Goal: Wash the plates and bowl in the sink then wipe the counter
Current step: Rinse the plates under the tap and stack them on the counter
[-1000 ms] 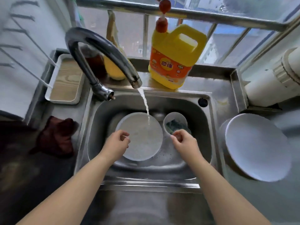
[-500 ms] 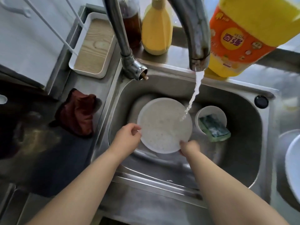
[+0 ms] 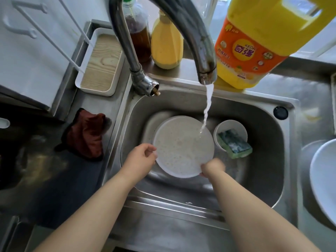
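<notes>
A round white soapy plate (image 3: 183, 146) is being held tilted inside the stainless steel sink (image 3: 269, 142), between both hands. Its left rim is being gripped by the left hand (image 3: 141, 158), fingers curled round the edge with the thumb on top. Its lower right rim is being gripped by the right hand (image 3: 212, 167); that hand is blurred, but the fingers are being seen curled under the edge. A thin water stream (image 3: 207, 110) is being poured from the curved chrome faucet (image 3: 196, 39) onto the plate's upper right part. A second plate edge (image 3: 151, 126) is being partly shown just behind the held one.

Just right of the plate, a small white bowl (image 3: 236, 125) is being occupied by a green foamy sponge (image 3: 234, 143), which is sticking out over its near rim. A large white plate (image 3: 321, 180) is lying on the counter right of the sink, well apart from the hands.

Behind the sink, a big yellow detergent jug with orange label (image 3: 254, 42) is standing; Chinese characters and "KECH" are being read on it, smaller print being too small. A yellow squeeze bottle (image 3: 166, 46) and a brown liquid bottle (image 3: 140, 37) are standing beside the faucet. A dark red cloth (image 3: 85, 135) is lying left of the sink, near a white tray with wood-grain base (image 3: 101, 64).
</notes>
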Available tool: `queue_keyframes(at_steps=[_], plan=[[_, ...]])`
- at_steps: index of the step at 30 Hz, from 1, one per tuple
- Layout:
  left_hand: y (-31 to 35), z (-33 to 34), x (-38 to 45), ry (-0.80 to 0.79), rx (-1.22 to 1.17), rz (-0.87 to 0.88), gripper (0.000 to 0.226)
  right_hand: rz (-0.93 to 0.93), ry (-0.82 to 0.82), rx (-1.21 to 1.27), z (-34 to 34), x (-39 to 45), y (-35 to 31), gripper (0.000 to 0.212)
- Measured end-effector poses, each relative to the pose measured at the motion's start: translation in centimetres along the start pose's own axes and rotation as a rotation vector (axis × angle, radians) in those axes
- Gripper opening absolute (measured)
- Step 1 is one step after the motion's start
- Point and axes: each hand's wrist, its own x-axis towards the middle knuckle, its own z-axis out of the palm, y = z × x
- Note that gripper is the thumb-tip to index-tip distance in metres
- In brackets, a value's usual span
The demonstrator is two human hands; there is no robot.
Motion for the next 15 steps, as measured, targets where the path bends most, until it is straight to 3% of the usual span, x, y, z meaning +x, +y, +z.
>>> queue_keyframes(at_steps=[10, 15], plan=[[0.2, -0.4, -1.4, 0.001, -0.055, -0.002, 0.013, 0.090, -0.024, 0.541, -0.2, -1.0, 0.6, 0.005], [0.4, -0.8, -2.2, 0.001, -0.077, 0.010, 0.011, 0.074, 0.007, 0.620, -0.7, -2.0, 1.0, 0.016]])
